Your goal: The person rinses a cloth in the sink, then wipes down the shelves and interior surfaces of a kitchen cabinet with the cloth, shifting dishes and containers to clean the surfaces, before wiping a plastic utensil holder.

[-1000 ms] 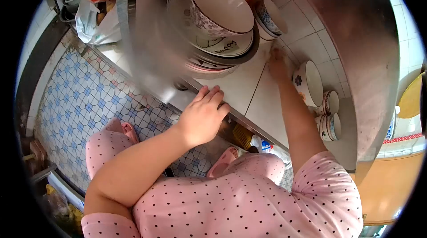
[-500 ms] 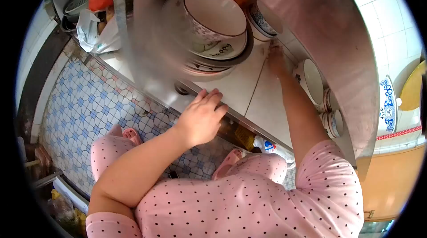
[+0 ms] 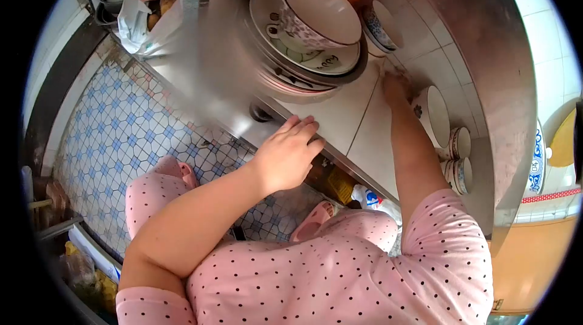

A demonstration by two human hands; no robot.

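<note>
At the front edge: the person's bare left hand (image 3: pixel 291 153) rests with its fingers (image 3: pixel 296 124) loosely parted, gripping nothing that I can see.
Deep by the wall: the bare right hand (image 3: pixel 398 87) is in shade and indistinct; I cannot tell whether its fingers are wide, narrow or closed round something.
Under both: a white tiled shelf (image 3: pixel 369 153), set beneath a curved, brushed-metal top (image 3: pixel 486 15).
Beside the right forearm: a deep white bowl with a dark flower (image 3: pixel 436 115), and two small, pale bowls with patterned sides (image 3: pixel 460 143) (image 3: pixel 463 176).
Past the right hand: a white bowl with blue patterning (image 3: pixel 387 24), near the white tiled wall (image 3: pixel 438 28).
Beyond the left hand: a stack of round, pale plates (image 3: pixel 343 61), topped by a white bowl with purple floral sides (image 3: pixel 319 9).
Reaching well: I would say the left hand makes a good brace there; the right arm wants a slow, low path, elbow clear of the flowered bowl, knuckles wary of the blue-patterned one.
</note>
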